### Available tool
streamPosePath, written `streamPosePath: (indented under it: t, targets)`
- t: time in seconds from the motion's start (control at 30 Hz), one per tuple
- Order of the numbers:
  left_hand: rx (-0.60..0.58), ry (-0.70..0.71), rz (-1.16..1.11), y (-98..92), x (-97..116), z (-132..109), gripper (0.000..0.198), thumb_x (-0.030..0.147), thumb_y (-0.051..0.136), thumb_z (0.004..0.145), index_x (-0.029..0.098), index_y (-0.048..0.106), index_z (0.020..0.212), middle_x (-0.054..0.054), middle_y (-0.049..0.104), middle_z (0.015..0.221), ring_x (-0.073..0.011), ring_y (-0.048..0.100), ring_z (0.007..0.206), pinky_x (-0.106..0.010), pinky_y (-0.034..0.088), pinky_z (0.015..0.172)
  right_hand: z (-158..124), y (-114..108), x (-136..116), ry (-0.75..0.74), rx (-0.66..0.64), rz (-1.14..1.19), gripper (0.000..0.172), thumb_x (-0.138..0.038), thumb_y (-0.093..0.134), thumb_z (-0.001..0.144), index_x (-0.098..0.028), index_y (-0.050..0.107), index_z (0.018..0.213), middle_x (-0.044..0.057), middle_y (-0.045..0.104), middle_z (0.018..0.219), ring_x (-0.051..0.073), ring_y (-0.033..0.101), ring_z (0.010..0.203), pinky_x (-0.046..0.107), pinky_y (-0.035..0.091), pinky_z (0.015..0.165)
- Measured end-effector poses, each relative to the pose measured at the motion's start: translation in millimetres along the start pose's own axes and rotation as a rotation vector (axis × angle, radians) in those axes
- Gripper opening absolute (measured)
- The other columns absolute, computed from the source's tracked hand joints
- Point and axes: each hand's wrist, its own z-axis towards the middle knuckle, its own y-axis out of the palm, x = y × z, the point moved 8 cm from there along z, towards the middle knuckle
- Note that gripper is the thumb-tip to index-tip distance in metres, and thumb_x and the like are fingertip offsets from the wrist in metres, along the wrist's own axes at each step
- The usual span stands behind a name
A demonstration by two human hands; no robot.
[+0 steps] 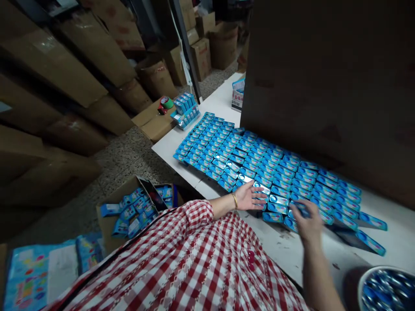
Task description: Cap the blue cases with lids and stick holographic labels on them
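Rows of small blue packets (259,164) lie flat and overlapping on a white table (220,103). My left hand (251,196) rests open, fingers spread, on the near edge of the rows, with a gold bangle at the wrist. My right hand (306,222) is blurred by motion at the near right end of the rows, fingers curled over a blue packet (300,207). I wear a red-and-white checked shirt (194,263).
A big dark cardboard sheet (324,77) stands behind the rows. A display box of blue packets (186,110), a tape roll (166,103), an open carton of packets (136,211) on the floor, a bowl (385,287) at bottom right, stacked cartons left.
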Motion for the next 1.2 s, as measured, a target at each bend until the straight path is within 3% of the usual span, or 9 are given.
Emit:
streamPosePath:
  t: [0.1, 0.17, 0.3, 0.4, 0.5, 0.6, 0.8, 1.0, 1.2]
  targets:
    - [0.025, 0.031, -0.131, -10.5, 15, 0, 0.043, 0.055, 0.053, 0.076, 0.015, 0.060, 0.090, -0.006, 0.066, 0.074, -0.0203, 0.063, 0.067, -0.038, 0.047, 0.072, 9, 106, -86, -0.256, -0.329, -0.061, 0.023, -0.039, 0.055, 0.076, -0.024, 0.063, 0.092, 0.009, 0.056, 0.095, 0.024, 0.055, 0.089, 0.039, 0.048, 0.078]
    - [0.131, 0.092, -0.223, -30.7, 34, -8, 0.038, 0.052, 0.056, 0.075, 0.014, 0.059, 0.077, -0.004, 0.063, 0.066, -0.0184, 0.062, 0.063, -0.033, 0.048, 0.068, 10, 154, -121, -0.328, -0.451, -0.140, 0.030, -0.033, 0.058, 0.075, -0.024, 0.061, 0.103, 0.011, 0.055, 0.104, 0.026, 0.055, 0.093, 0.042, 0.047, 0.080]
    - [0.272, 0.195, -0.343, -72.8, 80, -39, 0.028, 0.041, 0.055, 0.080, 0.015, 0.057, 0.070, -0.003, 0.060, 0.064, -0.0147, 0.059, 0.059, -0.027, 0.047, 0.061, 17, 213, -157, -0.397, -0.618, -0.088, 0.044, -0.029, 0.059, 0.075, -0.024, 0.055, 0.119, 0.012, 0.050, 0.123, 0.027, 0.052, 0.109, 0.043, 0.046, 0.089]
    - [0.300, 0.261, -0.418, -102.6, 121, -62, 0.022, 0.031, 0.050, 0.084, 0.015, 0.056, 0.071, 0.001, 0.053, 0.056, -0.0087, 0.050, 0.048, -0.022, 0.043, 0.052, 32, 251, -175, -0.386, -0.714, 0.046, 0.029, -0.027, 0.052, 0.082, -0.025, 0.062, 0.109, 0.008, 0.050, 0.128, 0.023, 0.051, 0.115, 0.040, 0.043, 0.095]
    - [0.302, 0.282, -0.426, -133.1, 167, -79, 0.022, 0.027, 0.046, 0.086, 0.014, 0.056, 0.071, 0.002, 0.048, 0.053, -0.0075, 0.045, 0.044, -0.022, 0.044, 0.051, 52, 297, -191, -0.262, -0.750, 0.182, 0.023, -0.026, 0.049, 0.085, -0.025, 0.069, 0.095, 0.005, 0.057, 0.124, 0.021, 0.053, 0.114, 0.039, 0.041, 0.098]
    - [0.349, 0.243, -0.348, -166.0, 211, -92, 0.018, 0.027, 0.048, 0.083, 0.014, 0.058, 0.077, -0.001, 0.055, 0.060, -0.0114, 0.054, 0.052, -0.031, 0.052, 0.063, 72, 343, -202, -0.048, -0.699, 0.362, 0.023, -0.030, 0.049, 0.085, -0.025, 0.070, 0.094, 0.004, 0.061, 0.121, 0.021, 0.053, 0.115, 0.041, 0.039, 0.100]
    - [0.341, 0.178, -0.255, -209.6, 281, -110, 0.019, 0.027, 0.049, 0.083, 0.014, 0.062, 0.089, -0.005, 0.065, 0.077, -0.0152, 0.063, 0.070, -0.036, 0.054, 0.075, 98, 393, -216, 0.151, -0.509, 0.499, 0.030, -0.034, 0.052, 0.084, -0.022, 0.064, 0.108, 0.007, 0.063, 0.114, 0.020, 0.057, 0.108, 0.039, 0.044, 0.094]
    - [0.352, 0.147, -0.287, -231.4, 303, -118, 0.014, 0.020, 0.051, 0.083, 0.013, 0.063, 0.085, -0.003, 0.064, 0.069, -0.0098, 0.056, 0.053, -0.025, 0.051, 0.056, 102, 431, -240, -0.093, -0.608, 0.035, 0.030, -0.027, 0.059, 0.078, -0.022, 0.066, 0.107, 0.009, 0.062, 0.104, 0.023, 0.056, 0.101, 0.040, 0.045, 0.089]
    - [0.360, 0.204, -0.325, -253.1, 325, -133, 0.015, 0.018, 0.048, 0.086, 0.011, 0.061, 0.084, -0.007, 0.066, 0.075, -0.0154, 0.065, 0.068, -0.025, 0.053, 0.058, 132, 468, -216, 0.205, -0.636, 0.249, 0.020, -0.024, 0.054, 0.078, -0.018, 0.068, 0.092, 0.004, 0.066, 0.082, 0.016, 0.061, 0.070, 0.030, 0.050, 0.067]
